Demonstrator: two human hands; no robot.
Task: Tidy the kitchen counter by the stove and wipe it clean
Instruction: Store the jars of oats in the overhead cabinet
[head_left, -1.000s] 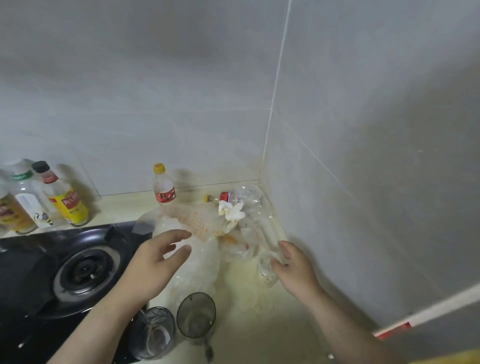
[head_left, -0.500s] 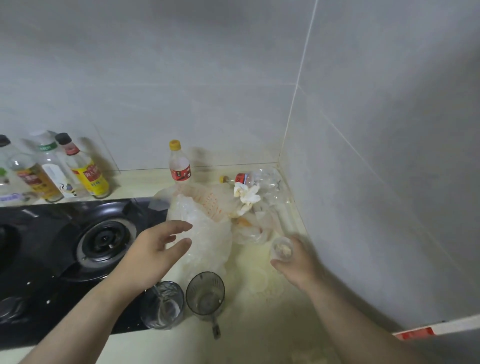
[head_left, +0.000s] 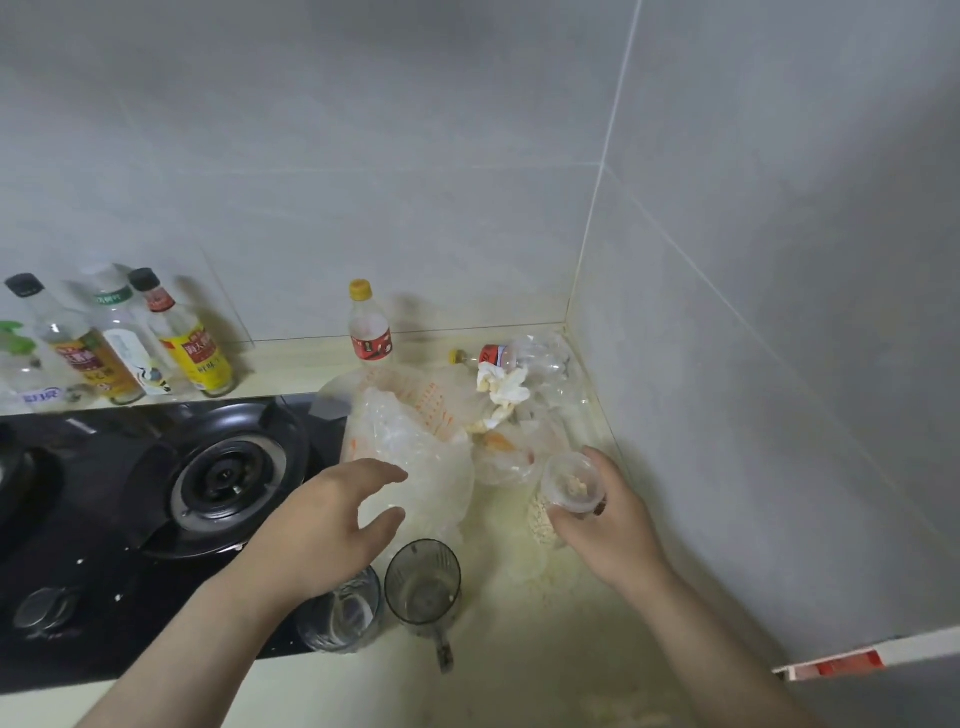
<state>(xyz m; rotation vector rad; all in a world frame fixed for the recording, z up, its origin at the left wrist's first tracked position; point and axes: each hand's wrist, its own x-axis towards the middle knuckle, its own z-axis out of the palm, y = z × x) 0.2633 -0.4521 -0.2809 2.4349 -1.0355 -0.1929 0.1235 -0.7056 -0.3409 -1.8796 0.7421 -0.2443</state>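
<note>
Holding a small clear cup (head_left: 569, 483) in the right hand (head_left: 613, 525), with fingers curled round its side. Inside the cup, some little pale bits. Close to the right wall, over a pale messy patch (head_left: 540, 566) on the desk (head_left: 519, 670). Cannot tell if lifted or resting.

Holding the left hand (head_left: 332, 519) out, with fingers spread and loose, gripping nothing. Right by the big clear bag (head_left: 410, 441); cannot tell if touching it.

Behind the big bag, more crumpled clear bags, with a scrunched white tissue (head_left: 501, 387) on top. In the corner, a lying bottle (head_left: 498, 356) on its side. Against the back wall, a standing bottle (head_left: 370, 332) with a yellow cap and a red label.

In front of the big bag, near the left hand, a dark see-through mug (head_left: 423, 582) and a clear glass (head_left: 340, 613), side by side. Glass partly hidden under the left wrist.

To the left, a black stove (head_left: 223, 478) with a round burner. Behind it, by the wall, a row of sauce bottles (head_left: 192, 338), all standing up.
</note>
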